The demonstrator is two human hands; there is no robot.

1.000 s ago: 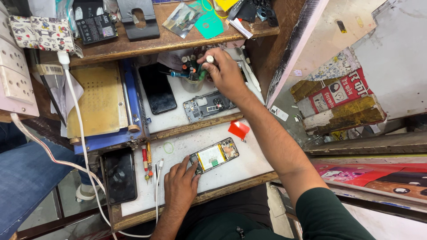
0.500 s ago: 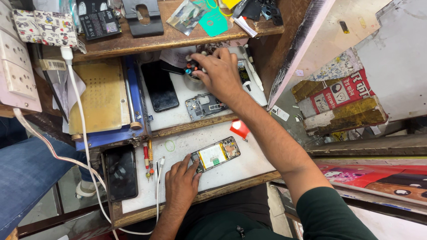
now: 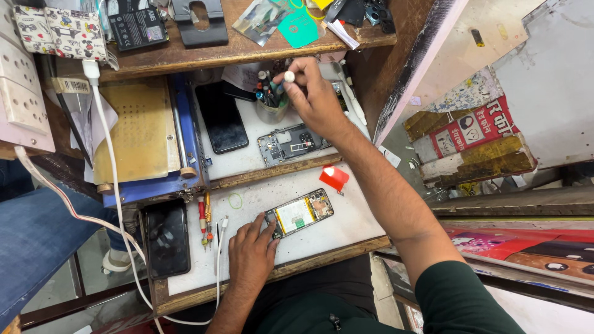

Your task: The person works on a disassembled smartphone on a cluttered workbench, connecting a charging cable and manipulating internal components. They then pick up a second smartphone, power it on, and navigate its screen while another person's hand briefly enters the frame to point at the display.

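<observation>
My left hand (image 3: 250,250) rests on the white work board (image 3: 356,216), its fingers touching the near end of an opened phone (image 3: 300,213) with its yellow battery showing. My right hand (image 3: 315,99) reaches to the back, its fingers pinched on a white-capped tool (image 3: 288,77) in a small cup of tools (image 3: 270,102). Just below that hand lies a second opened phone body (image 3: 288,143), grey, on the rear board.
A black phone (image 3: 221,117) lies face up beside the cup. Another dark phone (image 3: 166,238) sits at the board's left edge, next to red screwdrivers (image 3: 204,219). A red pick (image 3: 335,178), a heating plate (image 3: 133,133), a white cable (image 3: 108,161) and a cluttered wooden shelf (image 3: 241,46) surround the boards.
My right hand has shifted slightly while staying at the tool cup, fingers now closed on the white-capped tool. The left hand has stayed by the opened phone.
</observation>
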